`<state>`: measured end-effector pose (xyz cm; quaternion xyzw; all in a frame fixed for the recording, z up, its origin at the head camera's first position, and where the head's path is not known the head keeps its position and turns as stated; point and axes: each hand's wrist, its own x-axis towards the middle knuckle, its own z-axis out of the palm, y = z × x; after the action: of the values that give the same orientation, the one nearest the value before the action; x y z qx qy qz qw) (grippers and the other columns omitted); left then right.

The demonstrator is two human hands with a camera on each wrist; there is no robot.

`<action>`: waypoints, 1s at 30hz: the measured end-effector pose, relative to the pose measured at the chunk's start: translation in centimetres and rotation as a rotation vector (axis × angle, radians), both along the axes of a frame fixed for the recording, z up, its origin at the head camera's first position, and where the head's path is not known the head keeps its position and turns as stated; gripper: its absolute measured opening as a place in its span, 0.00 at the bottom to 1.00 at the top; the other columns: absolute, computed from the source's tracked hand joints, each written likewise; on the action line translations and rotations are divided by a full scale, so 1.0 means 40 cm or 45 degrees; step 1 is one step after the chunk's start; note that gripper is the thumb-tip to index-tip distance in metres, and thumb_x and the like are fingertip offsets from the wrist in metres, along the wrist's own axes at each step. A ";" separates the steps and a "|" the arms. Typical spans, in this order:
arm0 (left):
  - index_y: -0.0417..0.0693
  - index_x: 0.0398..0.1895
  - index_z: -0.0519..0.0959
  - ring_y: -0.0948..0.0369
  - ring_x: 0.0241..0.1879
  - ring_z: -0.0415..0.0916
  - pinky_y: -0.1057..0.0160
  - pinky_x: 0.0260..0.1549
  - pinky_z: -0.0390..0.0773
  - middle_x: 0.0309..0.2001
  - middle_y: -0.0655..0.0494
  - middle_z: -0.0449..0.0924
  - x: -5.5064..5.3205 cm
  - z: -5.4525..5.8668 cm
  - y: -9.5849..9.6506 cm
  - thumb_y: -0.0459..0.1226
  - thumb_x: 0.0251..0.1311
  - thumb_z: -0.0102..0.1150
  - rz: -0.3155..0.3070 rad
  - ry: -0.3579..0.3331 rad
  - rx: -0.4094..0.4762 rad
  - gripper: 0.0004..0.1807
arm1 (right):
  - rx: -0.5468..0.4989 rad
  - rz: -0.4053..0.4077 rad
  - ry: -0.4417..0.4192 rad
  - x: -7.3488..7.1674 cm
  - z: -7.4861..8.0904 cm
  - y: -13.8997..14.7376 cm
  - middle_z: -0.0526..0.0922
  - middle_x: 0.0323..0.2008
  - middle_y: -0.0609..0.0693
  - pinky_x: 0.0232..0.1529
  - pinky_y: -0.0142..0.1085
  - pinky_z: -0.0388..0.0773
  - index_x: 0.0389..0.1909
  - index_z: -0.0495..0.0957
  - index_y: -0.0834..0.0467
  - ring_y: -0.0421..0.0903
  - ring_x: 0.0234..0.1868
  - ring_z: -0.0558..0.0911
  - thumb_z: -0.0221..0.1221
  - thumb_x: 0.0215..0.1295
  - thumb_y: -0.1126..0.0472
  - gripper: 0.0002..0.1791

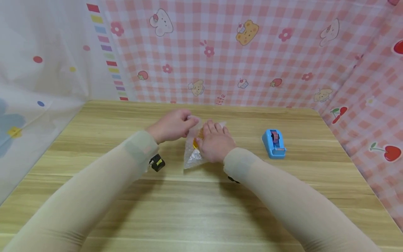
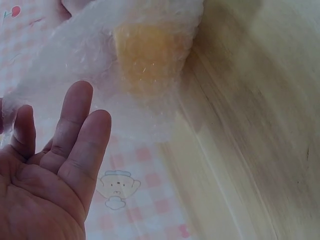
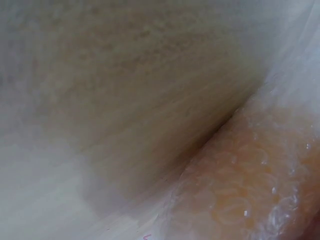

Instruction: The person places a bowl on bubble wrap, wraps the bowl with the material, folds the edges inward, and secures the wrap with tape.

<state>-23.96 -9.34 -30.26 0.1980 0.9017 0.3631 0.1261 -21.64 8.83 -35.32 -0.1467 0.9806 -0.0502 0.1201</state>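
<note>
A sheet of clear bubble wrap [image 1: 192, 160] lies on the table around a yellow-orange object [image 1: 196, 142], whose kind I cannot tell through the film. My left hand [image 1: 174, 125] pinches the wrap's far left edge between thumb and index finger. In the left wrist view, the other fingers [image 2: 90, 145] stand out loosely beside the raised film. With fingers straight, my right hand [image 1: 217, 141] rests on top of the wrapped object and covers much of it. The right wrist view shows the bubbled film [image 3: 235, 200] close up, orange beneath it.
To the right of the hands stands a blue tape dispenser [image 1: 274, 144] with a roll of tape in it. The wooden table [image 1: 176, 213] meets a pink checked cloth [image 1: 189, 66] at the back, and cloth also hangs along both sides.
</note>
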 end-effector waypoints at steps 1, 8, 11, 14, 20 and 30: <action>0.47 0.34 0.75 0.55 0.33 0.79 0.58 0.34 0.82 0.32 0.51 0.79 0.001 0.000 0.001 0.49 0.81 0.48 -0.002 0.003 -0.001 0.19 | -0.002 0.001 0.005 0.001 0.000 0.000 0.38 0.87 0.57 0.85 0.58 0.40 0.86 0.40 0.61 0.59 0.87 0.43 0.29 0.83 0.34 0.45; 0.48 0.33 0.74 0.59 0.24 0.69 0.63 0.24 0.71 0.26 0.55 0.74 0.003 -0.008 0.009 0.50 0.82 0.47 -0.027 0.026 -0.008 0.20 | 0.000 0.014 0.034 0.005 0.000 0.001 0.39 0.87 0.58 0.85 0.59 0.41 0.85 0.41 0.62 0.60 0.86 0.45 0.29 0.84 0.36 0.43; 0.48 0.31 0.73 0.59 0.24 0.67 0.63 0.24 0.70 0.26 0.55 0.72 0.003 -0.012 0.011 0.49 0.82 0.47 -0.023 0.037 -0.008 0.20 | -0.010 0.018 0.031 0.005 0.000 0.002 0.39 0.87 0.58 0.84 0.59 0.40 0.85 0.41 0.62 0.61 0.86 0.45 0.28 0.84 0.37 0.43; 0.48 0.31 0.73 0.59 0.25 0.66 0.63 0.25 0.70 0.27 0.55 0.71 0.003 -0.015 0.011 0.50 0.82 0.47 -0.021 0.033 -0.013 0.21 | -0.027 0.026 0.021 0.004 0.002 0.003 0.38 0.86 0.58 0.84 0.59 0.40 0.85 0.41 0.62 0.61 0.86 0.44 0.29 0.84 0.38 0.42; 0.48 0.39 0.78 0.56 0.34 0.75 0.59 0.34 0.78 0.36 0.51 0.78 -0.002 -0.023 0.007 0.50 0.82 0.43 -0.019 -0.024 0.032 0.20 | -0.064 0.024 -0.032 -0.001 0.009 0.005 0.38 0.86 0.59 0.84 0.59 0.38 0.85 0.40 0.63 0.61 0.87 0.41 0.32 0.85 0.42 0.41; 0.48 0.51 0.84 0.53 0.47 0.79 0.53 0.48 0.81 0.54 0.50 0.84 -0.009 -0.031 0.007 0.33 0.70 0.46 -0.084 -0.046 -0.021 0.16 | -0.272 0.041 -0.089 -0.021 0.019 0.032 0.42 0.86 0.64 0.85 0.58 0.38 0.84 0.44 0.68 0.62 0.86 0.44 0.40 0.82 0.56 0.37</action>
<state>-24.34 -9.07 -31.49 0.2200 0.8953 0.3546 0.1561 -22.48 10.10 -34.54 -0.1725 0.9623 -0.1577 0.1389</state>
